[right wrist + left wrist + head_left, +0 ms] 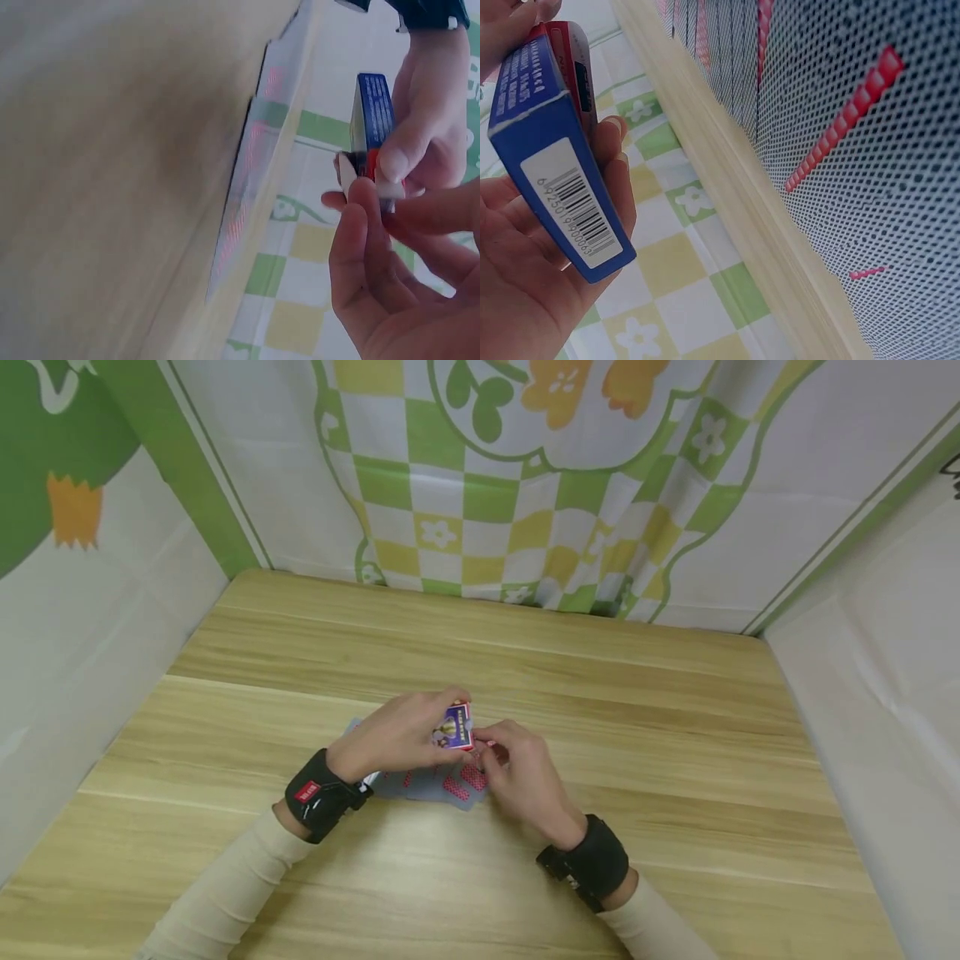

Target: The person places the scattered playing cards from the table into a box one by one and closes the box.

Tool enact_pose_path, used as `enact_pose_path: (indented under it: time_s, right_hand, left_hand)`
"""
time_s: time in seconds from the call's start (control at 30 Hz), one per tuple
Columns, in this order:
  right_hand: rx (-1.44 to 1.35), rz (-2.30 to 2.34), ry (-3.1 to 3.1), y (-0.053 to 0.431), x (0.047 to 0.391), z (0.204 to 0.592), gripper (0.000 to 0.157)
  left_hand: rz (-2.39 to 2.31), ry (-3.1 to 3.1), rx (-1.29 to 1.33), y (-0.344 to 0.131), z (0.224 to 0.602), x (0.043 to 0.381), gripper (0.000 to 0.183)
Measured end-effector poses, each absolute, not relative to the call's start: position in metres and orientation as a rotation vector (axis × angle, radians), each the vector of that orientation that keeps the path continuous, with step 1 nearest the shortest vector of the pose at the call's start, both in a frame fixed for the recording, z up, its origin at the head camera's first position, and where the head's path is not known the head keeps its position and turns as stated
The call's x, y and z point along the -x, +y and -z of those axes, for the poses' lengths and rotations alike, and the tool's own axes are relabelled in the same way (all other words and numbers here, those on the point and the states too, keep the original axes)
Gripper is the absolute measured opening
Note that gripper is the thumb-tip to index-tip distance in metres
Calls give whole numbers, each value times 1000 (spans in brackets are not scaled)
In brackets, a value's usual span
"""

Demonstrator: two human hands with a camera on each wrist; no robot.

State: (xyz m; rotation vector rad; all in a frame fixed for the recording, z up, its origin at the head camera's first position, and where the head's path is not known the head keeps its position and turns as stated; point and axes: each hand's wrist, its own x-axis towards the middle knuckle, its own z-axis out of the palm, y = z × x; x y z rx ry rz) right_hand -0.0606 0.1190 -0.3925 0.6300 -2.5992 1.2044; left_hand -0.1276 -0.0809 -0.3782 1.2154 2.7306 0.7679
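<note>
My left hand (pixel 405 731) grips a small blue-and-red carton, shaped like a playing-card box (pixel 454 727), by its sides above the table. A white barcode label (pixel 571 202) marks one blue end of it in the left wrist view. Thumb and fingertips of my right hand (pixel 522 777) pinch at the box's other, red-edged end, where a pale flap (pixel 346 174) sticks out. The fingers partly hide that flap. Beneath both hands lie flat grey, finely dotted sheets (pixel 427 783) with red checked patches, overlapping one another.
The wooden tabletop (pixel 600 693) spreads out around the hands. A green, yellow and white checked curtain (pixel 487 485) hangs along its back edge, with pale fabric walls at left (pixel 112 627) and right (pixel 870 693). Black bands (pixel 318 793) wrap both wrists.
</note>
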Motion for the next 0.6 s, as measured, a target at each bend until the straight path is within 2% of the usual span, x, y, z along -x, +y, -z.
enact_pose_path:
  time_s: [0.2,0.4,0.47,0.6]
  right_hand:
    - [-480,-1218,-2748,126,66,394,21]
    - [-339,-818,-3089,128,64,397,60]
    - [-321,-689,-3143,129,64,399,65]
    - [-289,-600,-3182,128,64,402,66]
  left_hand:
    - [-765,2735,-1186,-83,375,128,76]
    - [-742,2754,-1210,-86,374,130,80]
    - [-743,2758,-1230,-87,374,131,80]
    - [-745,2770,-1248,-87,374,131,80]
